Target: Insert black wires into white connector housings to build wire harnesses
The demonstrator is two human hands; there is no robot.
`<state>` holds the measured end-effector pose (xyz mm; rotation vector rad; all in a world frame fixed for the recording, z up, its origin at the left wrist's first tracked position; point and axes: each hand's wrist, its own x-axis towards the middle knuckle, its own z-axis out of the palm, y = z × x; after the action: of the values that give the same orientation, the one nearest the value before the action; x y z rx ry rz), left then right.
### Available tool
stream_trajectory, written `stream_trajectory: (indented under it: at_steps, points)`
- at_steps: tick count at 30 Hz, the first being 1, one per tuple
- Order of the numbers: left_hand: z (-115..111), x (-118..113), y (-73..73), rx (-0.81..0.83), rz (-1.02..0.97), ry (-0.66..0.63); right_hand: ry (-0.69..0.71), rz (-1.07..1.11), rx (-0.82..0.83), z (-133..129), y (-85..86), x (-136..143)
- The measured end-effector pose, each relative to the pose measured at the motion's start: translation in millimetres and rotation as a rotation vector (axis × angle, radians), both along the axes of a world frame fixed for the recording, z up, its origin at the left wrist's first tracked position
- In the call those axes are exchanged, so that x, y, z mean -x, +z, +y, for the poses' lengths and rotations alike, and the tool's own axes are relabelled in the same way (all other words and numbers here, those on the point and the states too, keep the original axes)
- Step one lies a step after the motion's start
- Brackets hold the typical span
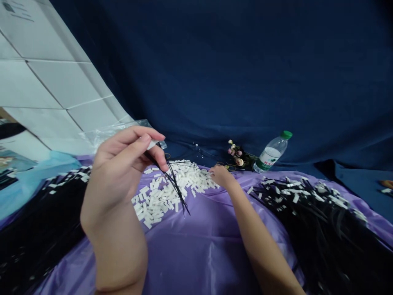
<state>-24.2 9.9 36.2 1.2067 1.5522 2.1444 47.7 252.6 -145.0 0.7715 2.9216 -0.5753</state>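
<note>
My left hand (123, 168) is raised at centre left, its thumb and fingers pinched round a small bunch of thin black cords (175, 184). A white tab (151, 144) shows between the thumb and index finger, and the cord ends hang down to the right. Farther off, my right hand (221, 175) reaches to the right edge of a pile of small white tabs (162, 196). Its fingers are bent together at the pile; whatever lies between them is too small to make out.
Purple cloth (196, 241) covers the work surface. Heaps of black cords with white tabs lie at right (325, 229) and left (39, 221). Behind stand a green-capped bottle (272, 153) and small artificial flowers (238, 155). A clear plastic bag (104, 133) lies before white boxes (58, 82).
</note>
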Motion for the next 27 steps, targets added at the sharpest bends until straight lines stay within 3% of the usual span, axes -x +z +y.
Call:
stream_trajectory:
  at_steps: [6,14,19,23,27]
  points:
    - [6.1,6.7,-0.6,0.081,-0.122,-0.193,0.05,0.033,0.036,13.0,-5.3,-4.0]
    - [24.0,18.2,-8.7,0.143,-0.303,-0.297,0.029,0.138,0.164,22.8,-10.3,-11.7]
    - [34.4,20.2,-13.2,0.15,-0.374,-0.377,-0.008,0.314,0.279,26.2,-9.0,-15.6]
    - [38.5,21.2,-17.1,0.144,-0.384,-0.405,-0.019,0.549,0.468,16.3,8.0,-14.2]
    - [39.9,21.1,-17.9,0.114,-0.383,-0.372,0.086,0.714,0.753,-17.0,45.0,-16.6]
